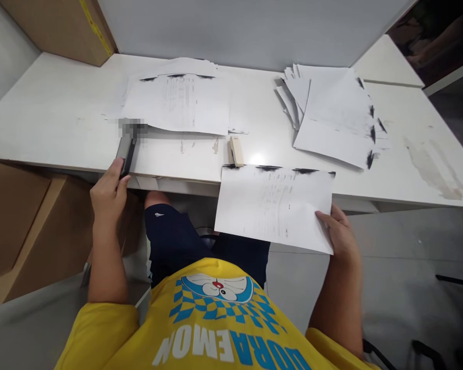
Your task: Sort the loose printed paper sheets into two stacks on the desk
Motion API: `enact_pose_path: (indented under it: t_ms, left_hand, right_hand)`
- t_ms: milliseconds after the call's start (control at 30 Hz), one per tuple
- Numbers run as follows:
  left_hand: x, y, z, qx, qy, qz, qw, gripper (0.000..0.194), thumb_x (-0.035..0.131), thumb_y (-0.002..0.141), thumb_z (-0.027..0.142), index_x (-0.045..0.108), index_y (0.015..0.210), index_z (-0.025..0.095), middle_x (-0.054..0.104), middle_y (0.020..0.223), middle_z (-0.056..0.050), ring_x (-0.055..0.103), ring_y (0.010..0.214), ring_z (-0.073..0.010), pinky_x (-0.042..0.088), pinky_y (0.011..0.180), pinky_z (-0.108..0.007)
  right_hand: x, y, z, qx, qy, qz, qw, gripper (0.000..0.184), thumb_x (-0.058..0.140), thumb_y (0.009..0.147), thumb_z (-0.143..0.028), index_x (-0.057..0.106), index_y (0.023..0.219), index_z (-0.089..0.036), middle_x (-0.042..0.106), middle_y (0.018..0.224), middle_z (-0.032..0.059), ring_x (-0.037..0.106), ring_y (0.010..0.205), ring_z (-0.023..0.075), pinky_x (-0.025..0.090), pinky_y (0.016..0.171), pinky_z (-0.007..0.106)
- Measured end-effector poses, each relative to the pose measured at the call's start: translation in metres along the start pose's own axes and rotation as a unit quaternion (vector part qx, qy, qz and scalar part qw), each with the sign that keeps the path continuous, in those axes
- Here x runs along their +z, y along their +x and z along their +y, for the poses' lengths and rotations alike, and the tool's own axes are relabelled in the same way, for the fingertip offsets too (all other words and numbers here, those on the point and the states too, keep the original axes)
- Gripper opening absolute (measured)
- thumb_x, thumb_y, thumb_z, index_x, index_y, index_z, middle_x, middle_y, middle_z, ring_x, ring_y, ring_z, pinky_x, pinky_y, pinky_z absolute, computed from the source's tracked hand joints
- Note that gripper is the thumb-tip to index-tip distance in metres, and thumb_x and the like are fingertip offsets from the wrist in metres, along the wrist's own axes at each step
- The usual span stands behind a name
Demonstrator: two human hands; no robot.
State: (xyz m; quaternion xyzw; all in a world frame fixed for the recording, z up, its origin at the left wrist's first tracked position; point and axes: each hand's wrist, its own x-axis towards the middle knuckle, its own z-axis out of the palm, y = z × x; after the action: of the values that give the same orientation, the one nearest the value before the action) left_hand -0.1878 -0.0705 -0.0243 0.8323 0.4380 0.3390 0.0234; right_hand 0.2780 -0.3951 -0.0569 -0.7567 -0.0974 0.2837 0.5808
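My left hand is closed around the lower end of a slim grey-and-black object at the table's front edge. Its far end is blurred out, so its kind is unclear. With thumb and fingers, my right hand pinches the right side of a printed paper sheet. This sheet has black smudges along its far edge and reaches from the table edge out over my lap. A small beige block, perhaps a stapler, lies at the sheet's far left corner.
A stack of printed papers lies on the white table at the back left. Another, fanned-out pile lies at the right. A cardboard box stands at the back left corner, and more cardboard boxes are below the table at left.
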Motion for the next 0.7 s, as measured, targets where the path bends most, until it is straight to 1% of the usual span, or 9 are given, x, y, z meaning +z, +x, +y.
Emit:
enact_pose_path:
  t_ms: [67,133,200,267,333,400,500,600,700]
  left_hand:
    - [0.002,-0.002,-0.003,-0.027,-0.003,0.049,0.998,0.05,0.045,0.101,0.055,0.056,0.14,0.026,0.065,0.137,0.0,0.067,0.12,-0.0253,0.053,0.103,-0.042]
    - [0.005,-0.003,-0.004,-0.057,-0.012,0.102,0.993,0.057,0.042,0.1,0.061,0.061,0.136,0.021,0.072,0.125,-0.004,0.071,0.107,-0.025,0.055,0.094,-0.039]
    - [0.008,-0.004,-0.005,-0.086,-0.025,0.143,0.986,0.066,0.037,0.099,0.066,0.064,0.132,0.015,0.075,0.114,-0.008,0.071,0.101,-0.0248,0.054,0.09,-0.037]
    - [0.011,-0.003,-0.005,-0.107,-0.044,0.17,0.979,0.07,0.034,0.1,0.066,0.066,0.128,0.011,0.074,0.109,-0.01,0.069,0.1,-0.0249,0.052,0.09,-0.036]
    - [0.013,-0.002,-0.005,-0.119,-0.063,0.187,0.973,0.069,0.034,0.1,0.065,0.068,0.12,0.008,0.073,0.104,-0.01,0.067,0.097,-0.0238,0.051,0.088,-0.034]
    - [0.015,0.0,-0.005,-0.132,-0.075,0.211,0.966,0.069,0.035,0.1,0.065,0.07,0.108,0.007,0.07,0.092,-0.008,0.064,0.087,-0.0208,0.051,0.082,-0.032]
    - [0.018,0.004,-0.008,-0.157,-0.098,0.263,0.947,0.066,0.036,0.099,0.066,0.066,0.09,0.008,0.058,0.075,-0.003,0.053,0.073,-0.0148,0.047,0.075,-0.028]
    - [0.02,0.006,-0.013,-0.173,-0.138,0.298,0.929,0.057,0.04,0.099,0.06,0.06,0.082,0.01,0.048,0.07,0.001,0.044,0.068,-0.0116,0.044,0.073,-0.026]
    - [0.02,0.007,-0.016,-0.17,-0.149,0.308,0.924,0.052,0.042,0.099,0.057,0.056,0.079,0.012,0.044,0.069,0.003,0.04,0.067,-0.0108,0.04,0.071,-0.025]
  right_hand:
    - [0.001,-0.001,-0.001,-0.011,-0.006,0.001,1.0,0.043,0.081,0.057,-0.036,0.074,0.1,-0.033,0.076,0.106,-0.0015,0.069,0.094,0.0267,0.058,0.081,0.038]
    - [0.001,-0.002,-0.002,-0.014,-0.005,0.002,1.0,0.041,0.08,0.057,-0.037,0.074,0.098,-0.034,0.075,0.106,-0.0018,0.069,0.097,0.0287,0.057,0.086,0.041]
    - [0.002,-0.002,-0.002,-0.011,-0.002,0.0,1.0,0.041,0.08,0.058,-0.037,0.074,0.099,-0.034,0.075,0.107,-0.0024,0.069,0.098,0.0289,0.056,0.089,0.042]
    - [0.001,-0.001,-0.001,-0.012,-0.003,-0.002,1.0,0.043,0.079,0.059,-0.037,0.074,0.102,-0.033,0.075,0.108,-0.0022,0.069,0.099,0.0281,0.056,0.089,0.04]
    - [0.001,0.0,0.001,-0.015,-0.006,-0.004,1.0,0.046,0.078,0.06,-0.036,0.073,0.105,-0.03,0.075,0.11,-0.0016,0.069,0.1,0.0272,0.057,0.089,0.039]
    - [0.0,0.001,0.002,-0.016,-0.009,-0.006,1.0,0.048,0.078,0.06,-0.036,0.072,0.107,-0.029,0.074,0.111,-0.0012,0.069,0.1,0.0264,0.057,0.089,0.038]
    - [-0.001,0.003,0.003,-0.008,-0.009,-0.002,1.0,0.048,0.079,0.059,-0.036,0.072,0.106,-0.03,0.075,0.109,-0.0016,0.069,0.099,0.0255,0.057,0.088,0.037]
    - [-0.002,0.005,0.004,-0.006,-0.015,0.003,1.0,0.045,0.079,0.059,-0.036,0.073,0.103,-0.031,0.075,0.108,-0.0006,0.07,0.099,0.0266,0.058,0.084,0.039]
    - [-0.003,0.007,0.006,-0.017,-0.024,-0.002,1.0,0.042,0.078,0.06,-0.036,0.073,0.102,-0.032,0.075,0.11,0.0008,0.07,0.099,0.0291,0.058,0.083,0.042]
